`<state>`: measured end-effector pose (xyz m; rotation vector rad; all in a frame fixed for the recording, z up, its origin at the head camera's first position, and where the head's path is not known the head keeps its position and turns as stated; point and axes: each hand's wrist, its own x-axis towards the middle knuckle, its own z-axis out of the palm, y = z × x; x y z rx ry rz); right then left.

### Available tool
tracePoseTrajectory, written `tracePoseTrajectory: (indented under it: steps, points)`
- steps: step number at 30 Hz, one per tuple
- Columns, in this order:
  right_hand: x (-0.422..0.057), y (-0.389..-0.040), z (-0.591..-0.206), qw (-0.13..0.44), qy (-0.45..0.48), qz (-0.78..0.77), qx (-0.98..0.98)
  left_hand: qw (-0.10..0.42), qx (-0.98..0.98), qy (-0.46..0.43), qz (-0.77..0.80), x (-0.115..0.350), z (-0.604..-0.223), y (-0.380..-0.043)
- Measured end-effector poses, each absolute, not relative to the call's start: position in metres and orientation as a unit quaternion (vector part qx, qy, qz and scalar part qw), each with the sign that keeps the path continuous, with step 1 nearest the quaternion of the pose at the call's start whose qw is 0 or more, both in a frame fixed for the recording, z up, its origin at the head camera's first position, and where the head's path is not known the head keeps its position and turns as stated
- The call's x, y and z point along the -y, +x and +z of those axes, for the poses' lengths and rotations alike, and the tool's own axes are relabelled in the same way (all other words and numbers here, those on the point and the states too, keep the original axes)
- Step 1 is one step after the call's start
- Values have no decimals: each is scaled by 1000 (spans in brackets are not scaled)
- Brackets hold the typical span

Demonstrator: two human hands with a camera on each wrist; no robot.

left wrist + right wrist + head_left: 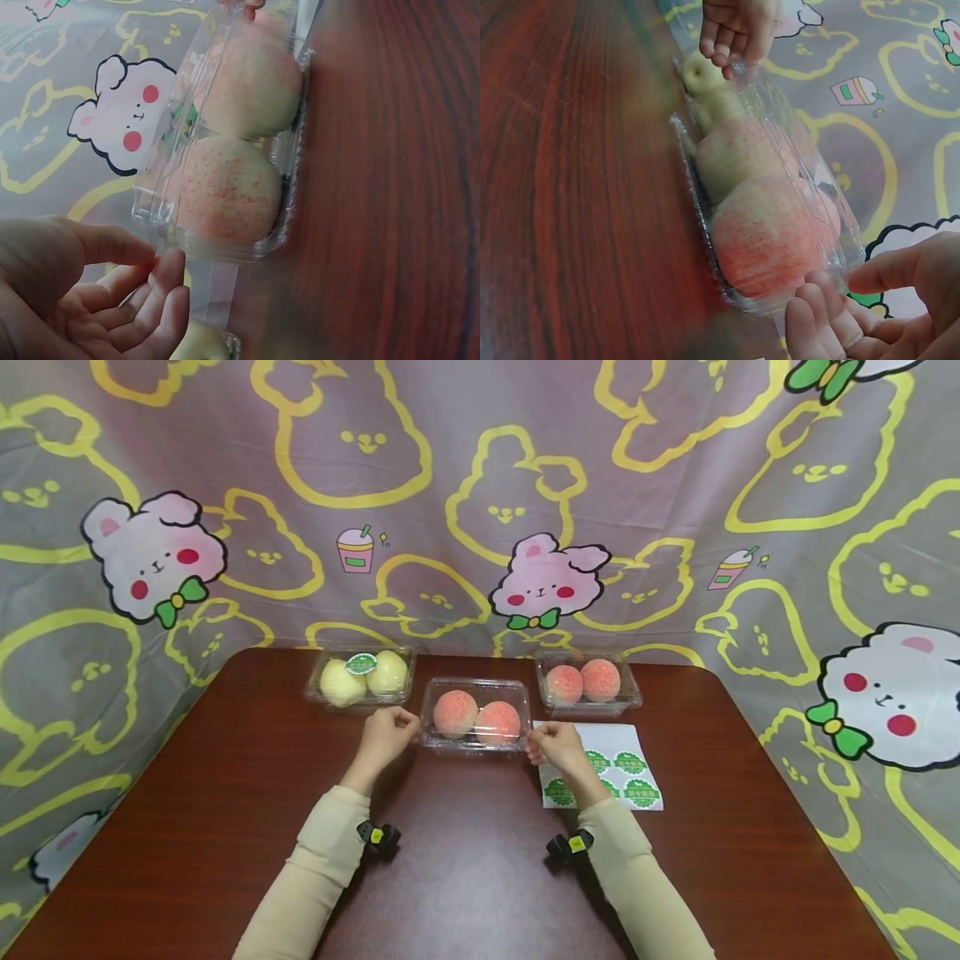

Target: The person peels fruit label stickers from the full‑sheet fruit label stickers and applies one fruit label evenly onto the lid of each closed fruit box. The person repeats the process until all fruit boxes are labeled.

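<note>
A clear plastic clamshell box (475,683) with two pink peaches (455,713) lies between the two hands, its lid down over the fruit. At its left end the left hand (388,735) pinches the corner between thumb and forefinger. Opposite, the right hand (557,748) pinches the right end's edge in the same way. In the left wrist view the thumb and forefinger meet at the lid's corner, the other fingers loosely bent. In the right wrist view the fingertips are at the near corner of the box. Whether the box's base touches the table cannot be told.
Behind on the left stands a clear box of two pale yellow-green fruits (388,672) with a round green label (362,663). A box of peaches (601,681) stands back right. Beneath the right forearm lies a sheet of green round stickers (630,762). A patterned curtain (465,527) hangs behind.
</note>
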<state>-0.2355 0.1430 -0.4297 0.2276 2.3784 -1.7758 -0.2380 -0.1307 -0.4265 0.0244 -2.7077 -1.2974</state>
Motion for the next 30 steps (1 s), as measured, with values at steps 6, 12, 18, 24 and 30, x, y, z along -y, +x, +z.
tracePoseTrajectory:
  steps: [6,12,18,24,30]
  points:
    - [-148,-228,-427,107,53,-584,-803,49,904,-8,-424,134,-421,-232]
    - [-149,-232,-427,112,58,-576,-808,53,910,-13,-410,134,-421,-234]
    - [-146,-238,-427,87,74,-597,-794,69,905,-1,-420,133,-424,-240]
    - [-144,-242,-426,65,83,-609,-786,68,903,7,-425,130,-425,-244]
    - [-143,-243,-426,59,78,-611,-786,66,907,7,-416,130,-422,-243]
